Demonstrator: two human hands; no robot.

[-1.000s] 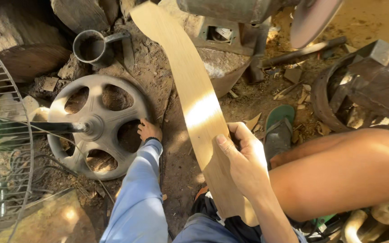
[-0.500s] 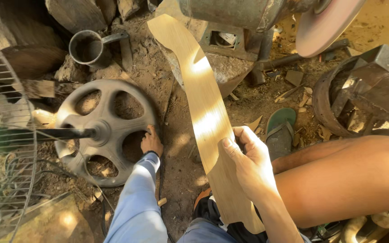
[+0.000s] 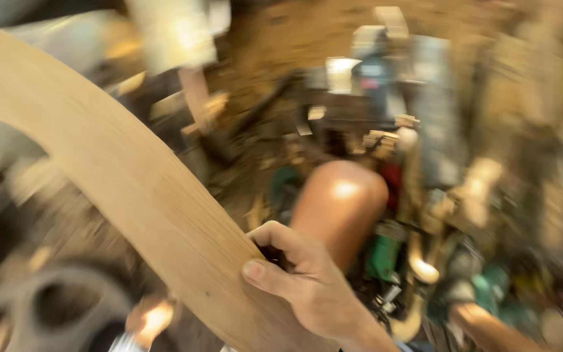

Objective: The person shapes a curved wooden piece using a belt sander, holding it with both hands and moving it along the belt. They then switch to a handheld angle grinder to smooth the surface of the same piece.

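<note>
While the view is heavily blurred, the right hand [image 3: 311, 280] is closed on the edge of a long, curved, pale wooden board [image 3: 131, 189], thumb on top; the board extends up-left from it. Left hand not visible. A bare knee [image 3: 340, 202] lies just beyond the right hand.

We are in a rough outdoor workshop on bare dirt [image 3: 281, 39]. A curved wooden plank [image 3: 125, 189] sweeps from nine o'clock down to six. A spoked metal wheel [image 3: 40, 313] lies at seven o'clock. Blurred tools and scrap [image 3: 392, 91] crowd the ground from one to four o'clock.
</note>
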